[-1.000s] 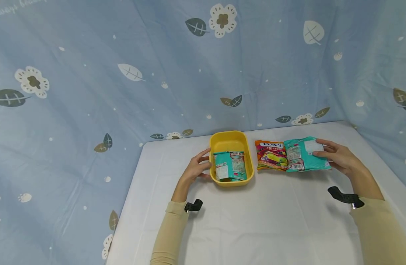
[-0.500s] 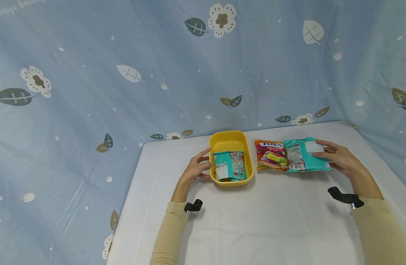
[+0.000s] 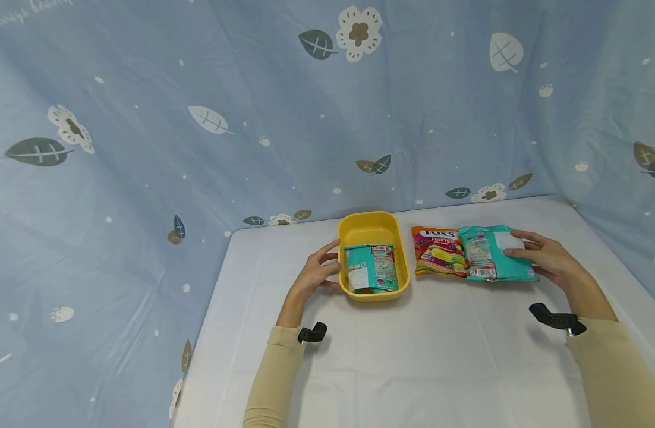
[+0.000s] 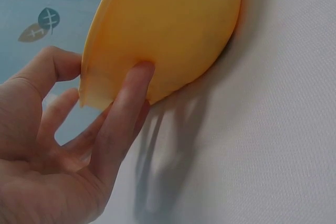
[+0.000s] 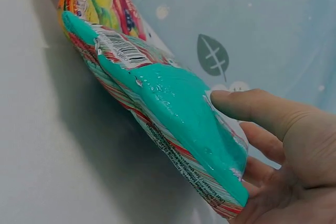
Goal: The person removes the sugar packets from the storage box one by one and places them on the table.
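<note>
My left hand (image 3: pixel 314 273) touches the outer left wall of a yellow plastic tray (image 3: pixel 374 297), fingers loosely bent. In the left wrist view, fingertips (image 4: pixel 140 72) rest against the tray's outside and rim. Inside the tray lies a teal packet (image 3: pixel 371 267), printed back up. To the right, my right hand (image 3: pixel 549 258) holds a teal candy bag (image 3: pixel 493 255) by its right end, thumb on top and the other fingers partly hidden under it. The bag's left edge meets an orange Fox's fruit candy bag (image 3: pixel 438 251) and overlaps it slightly.
Everything stands on a white-covered table (image 3: pixel 413 368). A blue curtain (image 3: pixel 285 107) with leaves and flowers hangs behind and to the sides. Black straps (image 3: pixel 312 331) sit at both wrists.
The teal candy bag has shifted slightly toward me and to the right with my right hand. The orange bag has moved a touch to the right. My left hand and the tray stay put.
</note>
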Available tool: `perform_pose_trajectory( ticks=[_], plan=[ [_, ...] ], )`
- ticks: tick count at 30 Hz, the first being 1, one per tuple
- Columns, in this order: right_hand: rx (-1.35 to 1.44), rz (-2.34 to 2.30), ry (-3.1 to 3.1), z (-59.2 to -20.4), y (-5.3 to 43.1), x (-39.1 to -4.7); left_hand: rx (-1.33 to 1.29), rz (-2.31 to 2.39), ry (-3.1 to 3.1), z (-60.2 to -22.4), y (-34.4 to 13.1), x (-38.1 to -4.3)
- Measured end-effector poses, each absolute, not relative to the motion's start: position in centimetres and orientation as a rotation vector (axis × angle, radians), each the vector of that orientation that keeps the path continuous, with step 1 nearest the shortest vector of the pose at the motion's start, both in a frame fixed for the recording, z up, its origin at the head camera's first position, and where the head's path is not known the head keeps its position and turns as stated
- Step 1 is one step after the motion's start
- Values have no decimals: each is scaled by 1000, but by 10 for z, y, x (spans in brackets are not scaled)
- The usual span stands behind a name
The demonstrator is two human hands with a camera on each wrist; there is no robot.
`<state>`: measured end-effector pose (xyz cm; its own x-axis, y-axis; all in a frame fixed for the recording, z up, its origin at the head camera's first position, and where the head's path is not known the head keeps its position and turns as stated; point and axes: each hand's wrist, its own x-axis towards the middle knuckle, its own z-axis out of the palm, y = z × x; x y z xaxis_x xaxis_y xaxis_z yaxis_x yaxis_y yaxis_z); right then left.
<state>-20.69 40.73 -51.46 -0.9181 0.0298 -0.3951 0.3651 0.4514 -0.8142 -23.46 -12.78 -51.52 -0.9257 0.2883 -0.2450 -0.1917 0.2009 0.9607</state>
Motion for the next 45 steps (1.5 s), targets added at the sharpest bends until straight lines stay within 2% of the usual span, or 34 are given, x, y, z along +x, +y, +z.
perform_pose_trajectory(
  ticks=[45],
  plan=[
    [266, -1183, 2683, -530, 397, -205, 103, 1777, 2119, -515, -129, -234]
  ],
)
